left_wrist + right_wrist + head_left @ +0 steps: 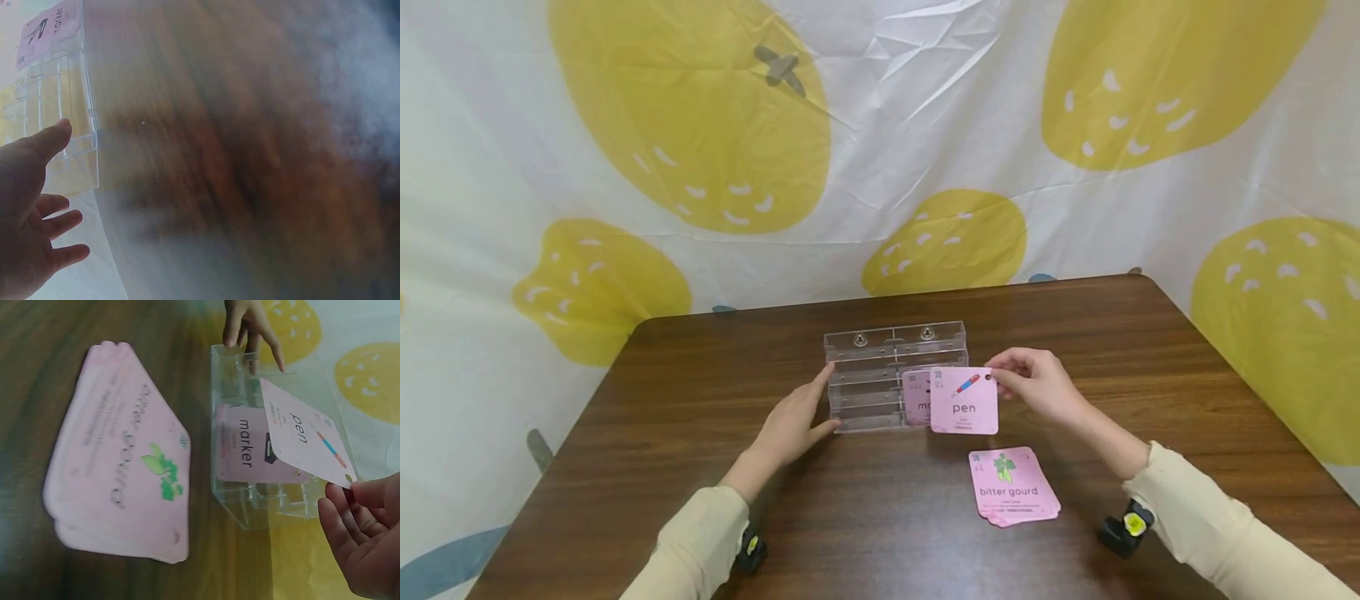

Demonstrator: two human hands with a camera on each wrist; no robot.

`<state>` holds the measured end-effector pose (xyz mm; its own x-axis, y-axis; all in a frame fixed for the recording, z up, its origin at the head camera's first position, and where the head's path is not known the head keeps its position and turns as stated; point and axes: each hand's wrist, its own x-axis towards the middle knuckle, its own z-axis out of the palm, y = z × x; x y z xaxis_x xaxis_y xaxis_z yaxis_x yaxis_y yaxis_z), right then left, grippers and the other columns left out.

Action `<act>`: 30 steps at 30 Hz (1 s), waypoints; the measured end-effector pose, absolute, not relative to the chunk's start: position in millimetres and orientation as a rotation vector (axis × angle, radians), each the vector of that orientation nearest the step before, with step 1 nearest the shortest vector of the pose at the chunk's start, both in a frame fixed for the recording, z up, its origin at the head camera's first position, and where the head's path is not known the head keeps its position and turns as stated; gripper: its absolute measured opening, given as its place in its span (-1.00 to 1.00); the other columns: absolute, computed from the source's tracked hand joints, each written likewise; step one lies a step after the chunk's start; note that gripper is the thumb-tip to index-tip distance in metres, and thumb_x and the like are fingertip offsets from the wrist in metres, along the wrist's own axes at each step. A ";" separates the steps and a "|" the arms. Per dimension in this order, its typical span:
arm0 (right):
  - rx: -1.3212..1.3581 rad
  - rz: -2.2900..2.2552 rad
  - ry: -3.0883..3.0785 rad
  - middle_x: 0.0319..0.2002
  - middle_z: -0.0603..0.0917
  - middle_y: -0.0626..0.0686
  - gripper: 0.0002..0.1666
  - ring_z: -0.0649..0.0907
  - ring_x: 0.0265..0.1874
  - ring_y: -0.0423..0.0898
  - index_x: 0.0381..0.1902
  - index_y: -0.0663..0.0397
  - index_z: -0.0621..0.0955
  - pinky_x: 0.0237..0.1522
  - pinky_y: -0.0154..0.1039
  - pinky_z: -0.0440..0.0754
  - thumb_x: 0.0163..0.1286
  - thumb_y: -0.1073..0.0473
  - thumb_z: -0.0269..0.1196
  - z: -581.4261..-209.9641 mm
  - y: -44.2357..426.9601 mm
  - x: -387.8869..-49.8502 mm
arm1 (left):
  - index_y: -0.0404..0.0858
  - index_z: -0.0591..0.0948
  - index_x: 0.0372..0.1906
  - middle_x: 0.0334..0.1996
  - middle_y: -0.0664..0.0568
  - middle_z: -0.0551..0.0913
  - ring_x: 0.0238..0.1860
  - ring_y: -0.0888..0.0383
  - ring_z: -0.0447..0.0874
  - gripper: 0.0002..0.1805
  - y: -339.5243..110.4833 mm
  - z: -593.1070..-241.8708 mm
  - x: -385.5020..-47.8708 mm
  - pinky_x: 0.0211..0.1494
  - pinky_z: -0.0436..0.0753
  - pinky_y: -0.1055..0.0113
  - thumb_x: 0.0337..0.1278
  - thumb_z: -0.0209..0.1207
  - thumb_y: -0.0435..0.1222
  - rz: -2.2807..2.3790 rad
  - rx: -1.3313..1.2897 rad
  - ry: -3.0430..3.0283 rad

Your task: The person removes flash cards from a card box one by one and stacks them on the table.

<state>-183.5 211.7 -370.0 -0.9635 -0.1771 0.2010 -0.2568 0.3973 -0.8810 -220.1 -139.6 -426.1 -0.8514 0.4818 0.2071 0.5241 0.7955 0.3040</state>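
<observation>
Cream cloth sleeves [1213, 521] foremost, left hand [792, 421] touches the clear plastic rack [867, 392], fingers straight; right hand [1037, 385] pinches a square pink card [964, 402], likely light, stiff, best held cornerwise.

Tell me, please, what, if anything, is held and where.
The right hand pinches the pen card by its holed corner; the left hand touches the clear rack.

The pen card [964, 400] is pink, the table [865, 508] brown wood-grain, the cloth [917, 150] white, patterned in yellow.
</observation>
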 end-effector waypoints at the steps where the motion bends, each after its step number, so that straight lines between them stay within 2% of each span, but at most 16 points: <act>1: 0.391 1.646 -2.565 -0.45 0.64 0.25 -0.83 0.61 -0.56 -0.11 -0.25 0.51 0.56 -0.47 -0.21 0.66 0.23 0.44 0.13 -371.4 213.6 -181.2 | -0.15 -0.03 0.42 0.20 -0.23 0.37 0.16 -0.13 0.39 -0.06 -139.4 -426.2 -220.1 0.17 0.40 0.02 0.01 0.26 -0.12 -0.537 -0.806 -2.860; 17: 0.282 1.750 -2.623 -0.43 0.62 0.22 -0.77 0.60 -0.54 -0.16 -0.19 0.58 0.49 -0.44 -0.24 0.65 0.27 0.42 0.10 -382.5 241.5 -153.9 | -0.15 -0.06 0.42 0.18 -0.26 0.39 0.16 -0.15 0.38 -0.07 -139.9 -427.2 -221.0 0.18 0.38 0.01 0.04 0.23 -0.11 -0.528 -0.818 -2.876; 30: 0.178 1.773 -2.751 -0.44 0.62 0.13 -0.74 0.61 -0.50 -0.13 -0.16 0.51 0.51 -0.43 -0.23 0.65 0.29 0.34 0.11 -395.7 252.1 -141.3 | -0.15 -0.06 0.42 0.18 -0.26 0.39 0.16 -0.14 0.38 -0.06 -139.6 -428.0 -221.8 0.18 0.39 0.02 0.04 0.23 -0.11 -0.524 -0.817 -2.872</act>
<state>-141.3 252.1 -395.7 -0.9848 -0.1644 -0.0555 -0.0173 0.4115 -0.9112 -221.8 -139.6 -428.0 -0.8491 0.4902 0.1968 0.5281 0.7957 0.2967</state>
